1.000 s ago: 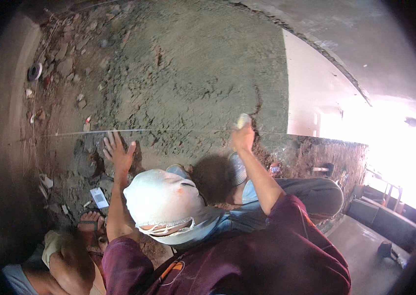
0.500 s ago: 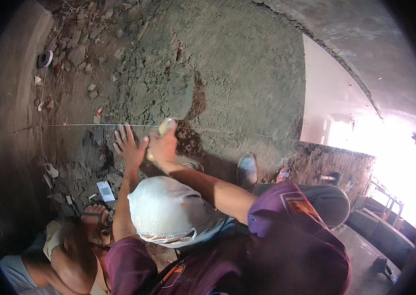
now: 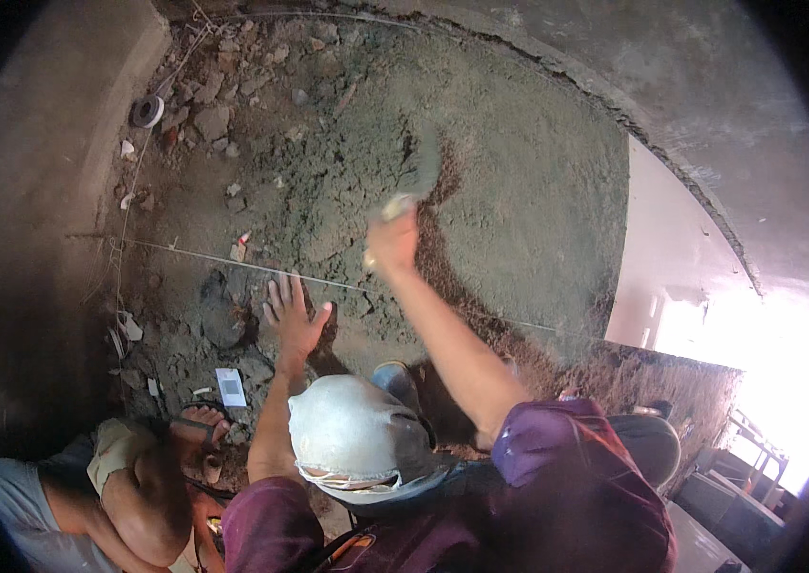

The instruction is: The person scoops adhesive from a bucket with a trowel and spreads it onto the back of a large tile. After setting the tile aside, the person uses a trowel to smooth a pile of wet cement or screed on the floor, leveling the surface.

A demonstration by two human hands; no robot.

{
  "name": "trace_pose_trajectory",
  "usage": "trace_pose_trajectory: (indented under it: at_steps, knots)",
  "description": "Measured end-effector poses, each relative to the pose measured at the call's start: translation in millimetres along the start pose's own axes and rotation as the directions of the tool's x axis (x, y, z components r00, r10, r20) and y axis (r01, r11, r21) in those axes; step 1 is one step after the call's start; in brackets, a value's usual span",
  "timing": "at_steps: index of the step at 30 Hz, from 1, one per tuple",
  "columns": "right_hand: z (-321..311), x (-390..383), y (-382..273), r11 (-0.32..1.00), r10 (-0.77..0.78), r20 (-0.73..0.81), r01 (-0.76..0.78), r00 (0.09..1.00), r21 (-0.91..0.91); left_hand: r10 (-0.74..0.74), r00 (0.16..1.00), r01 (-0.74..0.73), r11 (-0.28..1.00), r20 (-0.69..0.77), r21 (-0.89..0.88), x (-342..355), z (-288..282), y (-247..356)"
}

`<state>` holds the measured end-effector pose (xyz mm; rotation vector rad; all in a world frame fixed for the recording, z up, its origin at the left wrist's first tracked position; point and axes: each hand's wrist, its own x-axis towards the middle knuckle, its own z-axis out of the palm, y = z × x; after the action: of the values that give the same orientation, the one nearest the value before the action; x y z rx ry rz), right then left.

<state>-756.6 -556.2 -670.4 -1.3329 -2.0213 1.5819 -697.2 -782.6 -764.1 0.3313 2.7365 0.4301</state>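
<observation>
My right hand (image 3: 393, 241) grips the pale handle of a trowel (image 3: 426, 164), its blade blurred by motion over grey, wet mortar (image 3: 538, 191). The blade lies between lumpy mortar on the left and a smoother stretch on the right. Fingers spread, my left hand (image 3: 294, 320) rests at the rough ground just on the near side of a taut string (image 3: 233, 259). That string runs across the ground from left to right and passes beneath my right forearm.
Broken rubble (image 3: 213, 119) and a round spool (image 3: 148, 112) lie along the left wall (image 3: 51, 172). A white card (image 3: 231, 387) is near another person's sandalled foot (image 3: 202, 427). My knee in pale cloth (image 3: 342, 430) is close in front. A white panel (image 3: 648, 258) stands at the right.
My right hand has swung the trowel forward, beyond the string, and turned its blade. My left hand stays spread on the ground near the string. The whole view has shifted.
</observation>
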Motion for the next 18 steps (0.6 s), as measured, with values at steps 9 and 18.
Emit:
trace_pose_trajectory:
  at_steps: [9, 18]
  knots:
    - [-54.9, 52.1, 42.5, 0.969, -0.05, 0.248, 0.107, 0.968, -0.223, 0.047, 0.999, -0.047, 0.999, -0.009, 0.006, 1.3, 3.5, -3.9]
    - [-260.0, 162.0, 67.1, 0.87, 0.025, -0.397, -0.215, 0.918, -0.443, 0.021, 1.0, -0.021, 1.0, 0.017, 0.017, 1.5, 3.5, -5.2]
